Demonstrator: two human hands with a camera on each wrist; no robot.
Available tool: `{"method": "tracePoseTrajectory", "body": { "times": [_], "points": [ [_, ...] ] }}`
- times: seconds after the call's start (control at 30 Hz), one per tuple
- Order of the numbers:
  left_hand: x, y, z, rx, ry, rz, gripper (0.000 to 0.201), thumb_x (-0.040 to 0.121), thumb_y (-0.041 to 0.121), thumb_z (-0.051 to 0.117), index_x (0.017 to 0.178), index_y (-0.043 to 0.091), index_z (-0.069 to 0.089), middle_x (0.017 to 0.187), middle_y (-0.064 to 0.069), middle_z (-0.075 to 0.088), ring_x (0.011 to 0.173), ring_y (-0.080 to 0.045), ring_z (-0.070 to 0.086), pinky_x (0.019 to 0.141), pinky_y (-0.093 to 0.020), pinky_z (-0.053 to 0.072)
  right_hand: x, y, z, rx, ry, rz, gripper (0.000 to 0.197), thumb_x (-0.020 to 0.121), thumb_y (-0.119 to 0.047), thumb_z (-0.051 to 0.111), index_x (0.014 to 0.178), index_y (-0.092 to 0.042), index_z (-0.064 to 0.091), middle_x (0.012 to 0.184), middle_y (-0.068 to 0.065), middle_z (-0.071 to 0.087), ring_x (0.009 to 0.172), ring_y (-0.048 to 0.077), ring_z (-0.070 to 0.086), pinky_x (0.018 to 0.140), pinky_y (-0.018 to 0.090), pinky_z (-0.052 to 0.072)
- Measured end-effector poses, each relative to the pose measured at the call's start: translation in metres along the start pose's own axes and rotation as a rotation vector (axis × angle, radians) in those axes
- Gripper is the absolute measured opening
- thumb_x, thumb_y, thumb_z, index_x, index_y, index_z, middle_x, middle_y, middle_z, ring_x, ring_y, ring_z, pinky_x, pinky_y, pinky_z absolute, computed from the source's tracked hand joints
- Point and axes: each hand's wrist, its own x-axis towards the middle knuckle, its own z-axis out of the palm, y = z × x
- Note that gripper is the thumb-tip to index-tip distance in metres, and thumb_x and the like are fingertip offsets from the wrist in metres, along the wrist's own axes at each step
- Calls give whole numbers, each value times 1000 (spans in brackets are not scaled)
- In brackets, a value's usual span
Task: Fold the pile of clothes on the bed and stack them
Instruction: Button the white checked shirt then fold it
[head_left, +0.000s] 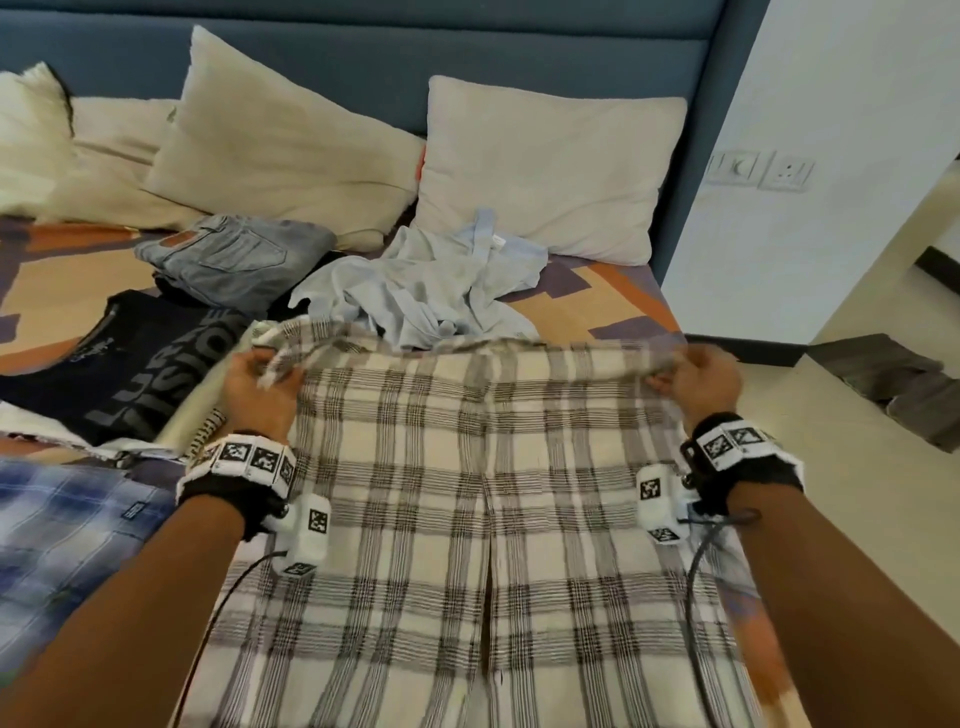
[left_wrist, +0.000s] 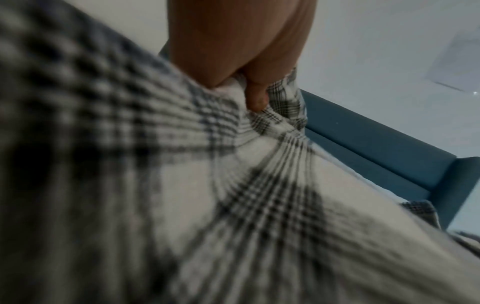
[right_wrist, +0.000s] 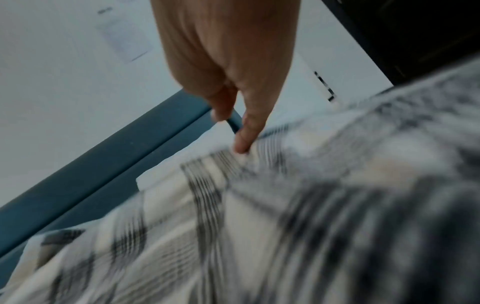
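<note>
Patterned bedding (head_left: 597, 301) and a blue headboard (head_left: 467, 62) frame a white-and-grey checked garment (head_left: 467, 493) spread flat between both forearms. Its far edge is lifted: the left hand (head_left: 257, 387) bunches and grips one corner, the right hand (head_left: 704, 382) pinches the other. Just beyond the hands lies a crumpled pale blue shirt (head_left: 431, 280). Left of the left hand sit a dark printed tee (head_left: 130, 364) and folded jeans (head_left: 234, 254); cream pillows (head_left: 545, 166) lean farther back.
</note>
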Motion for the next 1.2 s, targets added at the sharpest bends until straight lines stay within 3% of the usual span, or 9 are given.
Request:
{"method": "tracePoseTrajectory", "body": {
  "times": [0.1, 0.23, 0.37, 0.47, 0.53, 0.7, 0.9, 1.03, 1.2],
  "points": [
    [3, 1, -8, 349, 28, -87, 55, 86, 22, 70, 132, 8, 45, 139, -23, 44, 127, -40, 43, 104, -50, 37, -39, -17, 7, -254, -91, -164, 44, 91, -5, 59, 134, -6, 50, 131, 14, 52, 117, 31, 52, 93, 36, 42],
    [-59, 18, -19, 572, 57, -5, 46, 88, 21, 65, 129, 7, 50, 136, -24, 45, 120, -42, 46, 100, -44, 36, -132, -9, 22, -291, -169, -254, 21, 91, -2, 62, 110, -11, 66, 115, 9, 65, 100, 23, 61, 88, 33, 50],
    [-162, 41, -22, 101, -401, 108, 12, 92, 7, 63, 97, 15, 70, 90, 1, 71, 79, -18, 67, 72, -26, 54, -234, 13, 43, -394, -559, -259, 19, 91, -4, 64, 90, -22, 68, 88, -16, 63, 79, -1, 60, 81, 15, 52],
    [-221, 29, -13, 243, -676, 85, 12, 92, 13, 64, 99, 20, 72, 94, 9, 70, 84, -8, 66, 77, -21, 51, -277, 39, 54, -541, -537, -257, 16, 92, -4, 60, 90, -18, 67, 87, -7, 64, 83, 8, 62, 79, 22, 53],
    [-246, 6, -8, 422, -683, 55, 17, 92, 10, 63, 103, 16, 73, 102, 5, 70, 94, -10, 65, 86, -22, 51, -289, 52, 52, -703, -468, -218, 11, 92, -22, 65, 100, -16, 62, 103, 0, 63, 95, 16, 58, 81, 27, 50],
    [-290, -21, -30, 506, -641, 213, 20, 87, 6, 65, 97, 22, 73, 102, 6, 57, 94, -10, 54, 93, -29, 48, -302, 64, 38, -903, -507, -179, 57, 81, -54, 71, 118, -15, 53, 122, 4, 55, 113, 23, 50, 93, 34, 45],
    [-316, -21, -48, 548, -601, 148, 11, 90, 27, 66, 99, 26, 72, 95, 6, 52, 90, -11, 51, 88, -26, 47, -328, 59, 31, -1007, -548, -142, 65, 89, -50, 63, 138, -14, 42, 150, 15, 35, 137, 39, 31, 110, 52, 34],
    [-316, -15, -44, 539, -573, 72, 11, 91, 21, 63, 86, 20, 73, 89, 3, 71, 82, -15, 66, 78, -33, 55, -350, 56, 21, -1090, -478, -199, 39, 97, -34, 56, 129, -13, 51, 140, 13, 46, 132, 36, 39, 106, 47, 36],
    [-306, -6, -43, 603, -641, -4, 34, 86, 17, 61, 54, 10, 61, 54, -3, 59, 51, -18, 57, 54, -31, 52, -357, 52, 11, -870, -415, -259, 15, 97, -20, 54, 93, -11, 64, 99, 7, 66, 92, 22, 63, 71, 32, 48]
  ]
}}
